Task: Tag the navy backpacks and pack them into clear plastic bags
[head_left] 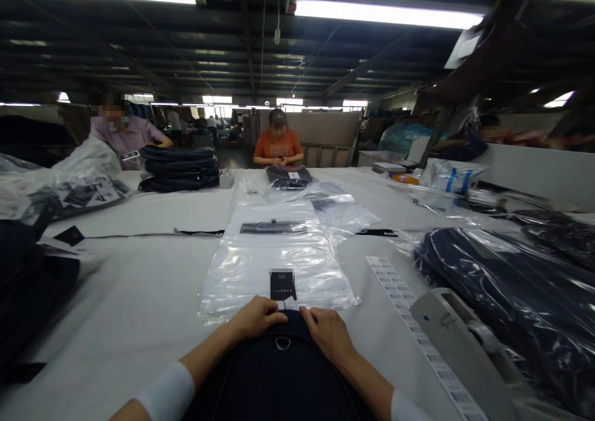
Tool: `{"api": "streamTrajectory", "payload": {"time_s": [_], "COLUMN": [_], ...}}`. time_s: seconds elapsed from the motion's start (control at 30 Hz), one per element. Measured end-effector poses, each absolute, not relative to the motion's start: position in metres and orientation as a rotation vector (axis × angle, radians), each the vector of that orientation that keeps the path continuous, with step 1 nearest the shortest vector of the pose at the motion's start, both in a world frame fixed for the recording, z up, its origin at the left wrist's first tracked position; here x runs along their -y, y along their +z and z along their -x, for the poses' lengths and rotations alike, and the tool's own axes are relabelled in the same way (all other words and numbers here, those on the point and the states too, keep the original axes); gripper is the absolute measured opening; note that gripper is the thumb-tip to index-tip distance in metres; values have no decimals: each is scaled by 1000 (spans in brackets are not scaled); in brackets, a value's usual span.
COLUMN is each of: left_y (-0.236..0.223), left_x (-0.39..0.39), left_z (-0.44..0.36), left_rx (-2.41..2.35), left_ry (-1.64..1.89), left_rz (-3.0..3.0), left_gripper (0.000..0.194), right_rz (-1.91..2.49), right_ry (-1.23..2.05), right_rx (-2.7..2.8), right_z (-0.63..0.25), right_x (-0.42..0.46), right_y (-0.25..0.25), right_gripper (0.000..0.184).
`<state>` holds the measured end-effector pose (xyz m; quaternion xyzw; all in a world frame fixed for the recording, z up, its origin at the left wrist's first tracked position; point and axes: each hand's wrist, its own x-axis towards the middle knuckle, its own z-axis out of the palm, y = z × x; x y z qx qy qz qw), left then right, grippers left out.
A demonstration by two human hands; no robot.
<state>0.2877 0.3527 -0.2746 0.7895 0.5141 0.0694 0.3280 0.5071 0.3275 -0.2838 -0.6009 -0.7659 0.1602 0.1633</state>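
A dark backpack [283,377] with a small metal D-ring [282,343] lies right in front of me. My left hand [258,316] has its fingers curled over the left side of the backpack's top edge. On the other side, my right hand [329,333] grips the same top edge, thumb and fingers closed. Between the hands a black hang tag [282,284] and a small white label [289,303] stick out past the top. They rest on a stack of clear plastic bags [274,250] lying flat just beyond my fingers.
A strip of barcode stickers [409,312] and a grey tape dispenser [460,346] lie at right, beside plastic-wrapped dark bags [493,284]. Dark folded goods [179,168] are stacked at back left. A co-worker in orange [279,143] works across the white table [139,297].
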Motion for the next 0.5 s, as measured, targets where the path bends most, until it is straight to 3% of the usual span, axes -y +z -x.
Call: {"api": "streamTrajectory", "payload": {"time_s": [0.23, 0.37, 0.5], "left_y": [-287, -301, -299], "left_x": [-317, -318, -330], "left_z": [-259, -240, -235], "left_rx": [-1779, -1890, -1901], "left_ry": [239, 277, 367], "left_rz": [-2072, -1895, -1641], "left_gripper": [44, 55, 60], "right_rz": [1672, 1900, 1853], "right_ry": [-24, 252, 442], "right_rx": [2314, 2060, 1964], "right_z": [-530, -530, -527], "right_x": [-319, -334, -350], "right_y": [-311, -313, -304], "right_gripper": [40, 48, 52]}}
